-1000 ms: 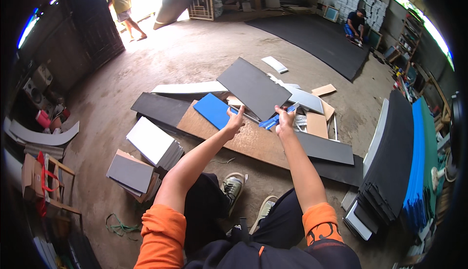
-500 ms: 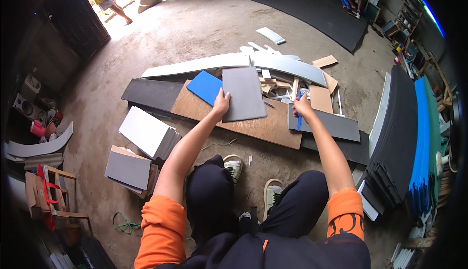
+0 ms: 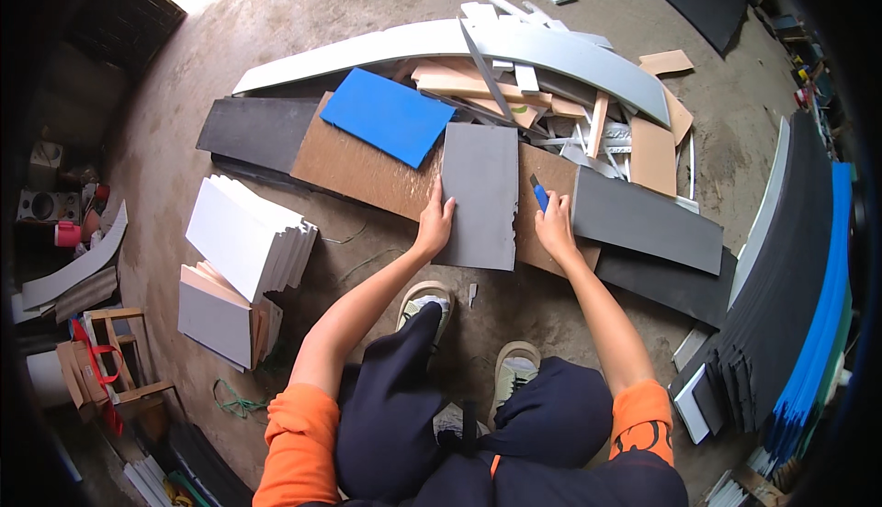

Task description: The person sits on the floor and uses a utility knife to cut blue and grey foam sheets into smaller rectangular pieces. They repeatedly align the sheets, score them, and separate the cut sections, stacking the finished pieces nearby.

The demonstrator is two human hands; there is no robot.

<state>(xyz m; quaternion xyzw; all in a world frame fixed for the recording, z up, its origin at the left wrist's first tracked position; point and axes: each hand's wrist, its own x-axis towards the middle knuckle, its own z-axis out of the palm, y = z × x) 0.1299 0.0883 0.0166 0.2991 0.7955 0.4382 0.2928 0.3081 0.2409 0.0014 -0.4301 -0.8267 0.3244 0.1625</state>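
A grey foam sheet (image 3: pixel 482 195) lies across a brown wooden board (image 3: pixel 367 163), its near end past the board's front edge. Its right edge looks ragged. My left hand (image 3: pixel 436 220) grips the sheet's left edge, thumb on top and some fingers hidden. Just right of the sheet, my right hand (image 3: pixel 554 222) is closed around a blue utility knife (image 3: pixel 539 195), blade pointing away from me. A blue foam sheet (image 3: pixel 388 117) rests on the board to the left. Another grey sheet (image 3: pixel 648 218) lies to the right of the knife.
Behind the board are a long pale curved strip (image 3: pixel 358 55), a thin dark strip (image 3: pixel 487 71) and several offcuts (image 3: pixel 478 84). White sheets (image 3: pixel 243 231) are stacked on the left, above grey and tan ones (image 3: pixel 216 323). Tall black sheets (image 3: pixel 758 277) and blue sheets (image 3: pixel 813 305) stand on the right.
The grey sheet has come down from a raised position onto the board, nearer me. My right hand has moved in beside it with the knife. A thin dark strip now shows on the offcuts.
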